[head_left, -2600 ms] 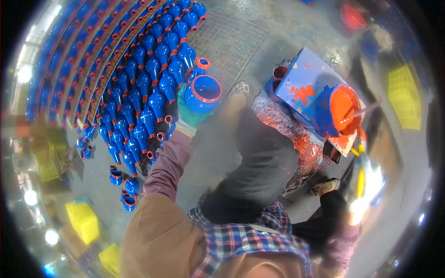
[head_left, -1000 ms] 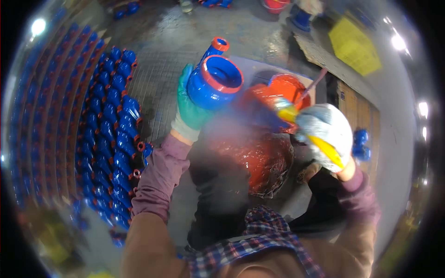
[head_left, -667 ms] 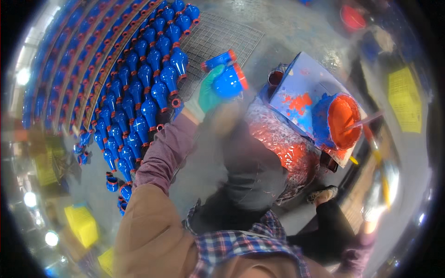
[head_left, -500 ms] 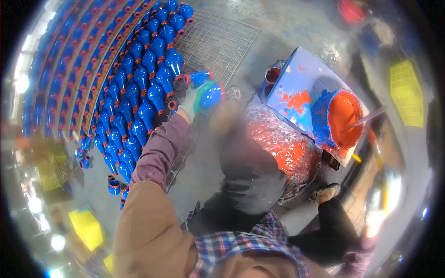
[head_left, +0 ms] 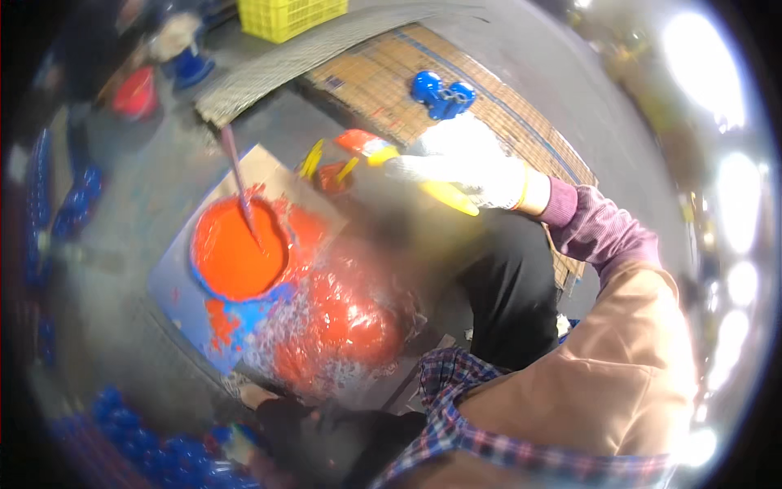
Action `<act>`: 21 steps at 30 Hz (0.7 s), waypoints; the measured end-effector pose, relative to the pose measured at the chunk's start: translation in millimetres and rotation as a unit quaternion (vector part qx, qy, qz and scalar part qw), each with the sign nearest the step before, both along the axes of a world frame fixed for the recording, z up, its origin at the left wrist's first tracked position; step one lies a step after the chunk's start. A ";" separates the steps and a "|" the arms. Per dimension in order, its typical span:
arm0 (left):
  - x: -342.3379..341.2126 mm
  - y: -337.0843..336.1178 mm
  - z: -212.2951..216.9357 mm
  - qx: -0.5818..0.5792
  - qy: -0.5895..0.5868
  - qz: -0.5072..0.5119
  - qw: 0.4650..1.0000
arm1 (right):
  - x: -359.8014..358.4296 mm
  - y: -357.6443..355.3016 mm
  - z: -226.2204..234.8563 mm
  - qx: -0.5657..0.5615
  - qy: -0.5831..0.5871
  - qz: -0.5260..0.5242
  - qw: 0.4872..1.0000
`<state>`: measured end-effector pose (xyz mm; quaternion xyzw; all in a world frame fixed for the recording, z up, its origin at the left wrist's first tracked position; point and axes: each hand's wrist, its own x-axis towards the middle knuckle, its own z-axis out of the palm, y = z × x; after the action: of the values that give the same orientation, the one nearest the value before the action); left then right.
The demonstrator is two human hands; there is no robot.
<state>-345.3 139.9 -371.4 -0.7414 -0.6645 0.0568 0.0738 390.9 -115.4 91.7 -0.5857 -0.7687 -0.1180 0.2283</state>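
My right hand [head_left: 472,163], in a white glove, is closed around a paintbrush [head_left: 376,151] with a yellow handle and orange-red bristles. The brush points left, above a small paint-stained pot [head_left: 332,178]. Left of it stands a bucket of orange paint [head_left: 240,265], a stick [head_left: 236,171] leaning in it. At the lower left edge my left hand [head_left: 238,448] shows as a blurred, pale greenish glove beside blue parts; its fingers and anything in them cannot be made out.
A paint-splashed board [head_left: 175,277] lies under the bucket, beside a red-smeared plastic-wrapped mound [head_left: 342,322]. Blue fittings [head_left: 444,95] sit on a slatted wooden platform [head_left: 505,122]. Farther off are a yellow crate [head_left: 295,18] and a red bucket [head_left: 136,94]. Blue parts [head_left: 138,432] crowd the lower left.
The view has swung right, moving the paint bucket leftward in the picture. My right hand with the brush has come into clear sight. My left hand has shifted to the lower left edge.
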 end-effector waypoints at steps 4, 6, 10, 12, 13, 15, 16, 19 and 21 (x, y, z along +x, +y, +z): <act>16.6 39.0 17.4 -0.061 -0.012 0.026 0.998 | 41.0 -81.4 -17.8 -0.082 0.069 -0.186 0.977; 18.8 46.7 24.8 -0.061 -0.024 -0.017 0.998 | 80.3 -118.4 -68.1 -0.028 0.289 -0.251 0.924; 30.7 40.7 47.4 -0.058 -0.035 -0.082 0.994 | 172.5 -150.3 -151.3 0.068 0.204 -0.406 0.888; 34.4 42.0 56.7 -0.062 -0.038 -0.118 0.990 | 197.6 -152.1 -155.7 0.073 0.114 -0.428 0.894; 45.6 7.5 56.7 -0.058 -0.043 -0.125 0.990 | 215.3 -144.3 -166.7 0.035 0.098 -0.464 0.880; 104.8 -53.1 31.4 -0.075 -0.060 -0.175 0.980 | 255.8 -164.0 -182.7 -0.005 0.052 -0.516 0.855; 88.5 -57.5 45.1 -0.061 -0.054 -0.165 0.983 | 266.4 -140.2 -195.9 -0.016 0.058 -0.523 0.850; 21.0 -3.8 102.9 -0.031 -0.039 -0.149 0.988 | 305.0 -128.6 -231.0 -0.036 0.081 -0.519 0.850; -36.3 -38.6 177.9 -0.004 -0.041 -0.078 0.996 | 316.1 -115.9 -231.2 -0.061 0.084 -0.507 0.856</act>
<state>-381.6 101.3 -193.6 -0.7931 -0.6067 0.0231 0.0480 707.0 -231.2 -139.5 -0.9147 -0.3487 -0.1213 0.1643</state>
